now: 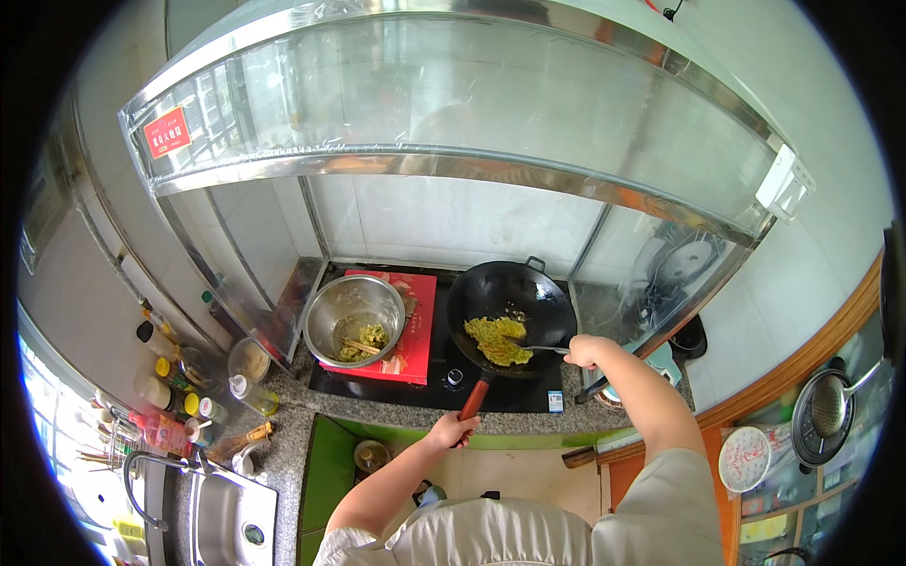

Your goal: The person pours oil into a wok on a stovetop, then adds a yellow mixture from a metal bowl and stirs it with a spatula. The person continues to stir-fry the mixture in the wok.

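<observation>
A black wok (545, 297) stands on the right side of a black glass cooktop (495, 400). My left hand (454, 429) grips its reddish wooden handle (475, 397). With my right hand (589, 349) I hold a metal spatula (539, 347), whose blade reaches the yellow-green egg-like mass (497, 338) in the wok. The blade is partly hidden at the food. To the left, a steel mixing bowl (329, 301) sits on a red box (423, 318). Inside it lie some green-yellow mixture (373, 335) and wooden chopsticks (361, 346).
A framed glass screen (453, 106) encloses the stove at the back and sides. Bottles (212, 409), a whisk-like brush (244, 440) and a steel sink (219, 509) occupy the left counter. At right are a light-blue appliance (662, 364) and a hanging skimmer (828, 414).
</observation>
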Motion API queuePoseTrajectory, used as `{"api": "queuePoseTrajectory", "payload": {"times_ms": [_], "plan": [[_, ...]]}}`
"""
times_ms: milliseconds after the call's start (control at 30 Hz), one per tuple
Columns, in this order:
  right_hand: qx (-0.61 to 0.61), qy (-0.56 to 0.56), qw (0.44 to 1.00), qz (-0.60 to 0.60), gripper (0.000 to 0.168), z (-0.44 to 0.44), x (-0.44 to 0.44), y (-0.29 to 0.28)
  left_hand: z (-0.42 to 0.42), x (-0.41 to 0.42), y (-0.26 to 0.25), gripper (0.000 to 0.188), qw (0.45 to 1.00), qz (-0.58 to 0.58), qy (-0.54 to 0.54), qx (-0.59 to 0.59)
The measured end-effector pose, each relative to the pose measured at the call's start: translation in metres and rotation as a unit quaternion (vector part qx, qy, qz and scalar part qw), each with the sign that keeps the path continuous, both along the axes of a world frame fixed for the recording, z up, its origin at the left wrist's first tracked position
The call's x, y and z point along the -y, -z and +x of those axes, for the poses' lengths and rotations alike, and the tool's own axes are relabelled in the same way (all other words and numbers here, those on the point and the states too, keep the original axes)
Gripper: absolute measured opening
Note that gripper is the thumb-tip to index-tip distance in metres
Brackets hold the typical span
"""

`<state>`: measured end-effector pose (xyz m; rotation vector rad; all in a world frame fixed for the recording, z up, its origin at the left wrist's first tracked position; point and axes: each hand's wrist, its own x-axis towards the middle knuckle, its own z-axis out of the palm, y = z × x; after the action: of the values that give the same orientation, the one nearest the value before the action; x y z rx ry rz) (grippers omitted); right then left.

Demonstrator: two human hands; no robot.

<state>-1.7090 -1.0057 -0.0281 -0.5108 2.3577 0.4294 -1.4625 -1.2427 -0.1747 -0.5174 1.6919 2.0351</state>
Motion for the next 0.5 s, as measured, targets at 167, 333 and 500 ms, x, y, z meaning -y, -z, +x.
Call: {"api": "queuePoseTrajectory", "payload": {"times_ms": [167,333,500], "plan": [[-0.038,0.058,0.988,-0.136,0.048,0.003,-0.012,0.006,-0.001,-0.001,0.003,0.029,1.000,0.003,0.002,-0.013],[-0.111,0.080,0.975,-0.177,0.033,0.003,0.008,0.045,-0.005,-0.004,0.002,0.029,1.000,0.000,0.013,-0.004],[-0.143,0.020,0.982,-0.121,0.019,0.006,0.049,0.048,0.002,0.003,0.009,0.030,1.000,0.006,0.001,-0.016]]}}
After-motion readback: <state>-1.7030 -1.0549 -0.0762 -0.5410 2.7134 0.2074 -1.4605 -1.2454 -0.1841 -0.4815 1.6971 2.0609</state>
